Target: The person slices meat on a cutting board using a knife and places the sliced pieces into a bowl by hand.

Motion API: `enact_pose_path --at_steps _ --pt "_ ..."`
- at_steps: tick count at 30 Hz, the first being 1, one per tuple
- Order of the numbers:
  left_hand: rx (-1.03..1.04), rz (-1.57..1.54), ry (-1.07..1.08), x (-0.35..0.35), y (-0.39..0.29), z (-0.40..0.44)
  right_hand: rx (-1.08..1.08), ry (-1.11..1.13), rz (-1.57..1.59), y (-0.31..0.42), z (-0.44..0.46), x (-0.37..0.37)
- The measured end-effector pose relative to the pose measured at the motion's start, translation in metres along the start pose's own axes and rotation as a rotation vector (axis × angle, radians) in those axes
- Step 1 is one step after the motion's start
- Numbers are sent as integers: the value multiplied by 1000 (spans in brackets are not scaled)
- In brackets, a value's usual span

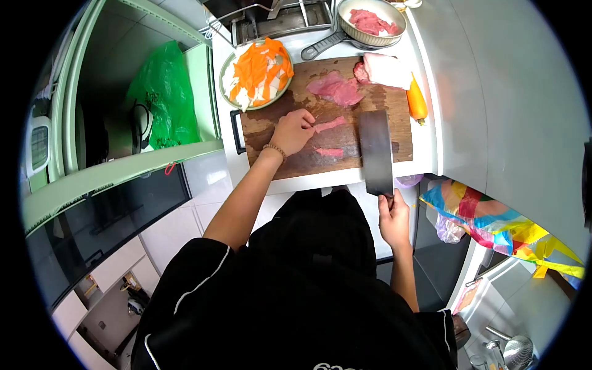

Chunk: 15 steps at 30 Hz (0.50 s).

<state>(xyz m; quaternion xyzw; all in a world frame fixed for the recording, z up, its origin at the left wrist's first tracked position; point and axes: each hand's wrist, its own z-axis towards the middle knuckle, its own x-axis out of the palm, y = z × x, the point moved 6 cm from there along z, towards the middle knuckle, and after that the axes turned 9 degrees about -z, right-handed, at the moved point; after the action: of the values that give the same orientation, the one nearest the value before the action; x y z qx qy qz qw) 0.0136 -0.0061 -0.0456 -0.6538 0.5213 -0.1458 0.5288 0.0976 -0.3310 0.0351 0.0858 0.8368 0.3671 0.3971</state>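
Observation:
My left hand (pixel 294 131) is over the left half of a wooden cutting board (pixel 290 165), fingers bent and closed at the near end of a thin meat strip (pixel 331 124). A shorter meat strip (pixel 329 152) lies just below it. In my right hand (pixel 394 221), at the board's front edge, is the handle of a cleaver (pixel 376 151). Its broad dark blade points away from me over the right part of the board, apart from the strips. Farther back lie a flat piece of raw meat (pixel 336 88) and a chunk with a pale fatty side (pixel 386 69).
A plate (pixel 226 92) of sliced orange and white vegetables overlaps the board's back left corner. Behind the board stands a pan (pixel 402 38) with raw meat (pixel 372 21). A carrot (pixel 417 105) lies along the right edge. A green bag (pixel 163 98) sits in the left cabinet.

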Motion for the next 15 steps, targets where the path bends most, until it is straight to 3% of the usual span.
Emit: enact_pose_path --at_steps 5,9,12,15 --pt "9 203 -107 -2 -17 -11 -105 -5 -385 40 13 18" --pt "431 358 -207 17 -36 -26 -138 -17 -598 63 17 34" --pt "563 427 -232 25 -37 -27 -130 14 -643 72 17 41" --pt "541 510 -191 28 -33 -22 -121 39 -683 76 14 42"
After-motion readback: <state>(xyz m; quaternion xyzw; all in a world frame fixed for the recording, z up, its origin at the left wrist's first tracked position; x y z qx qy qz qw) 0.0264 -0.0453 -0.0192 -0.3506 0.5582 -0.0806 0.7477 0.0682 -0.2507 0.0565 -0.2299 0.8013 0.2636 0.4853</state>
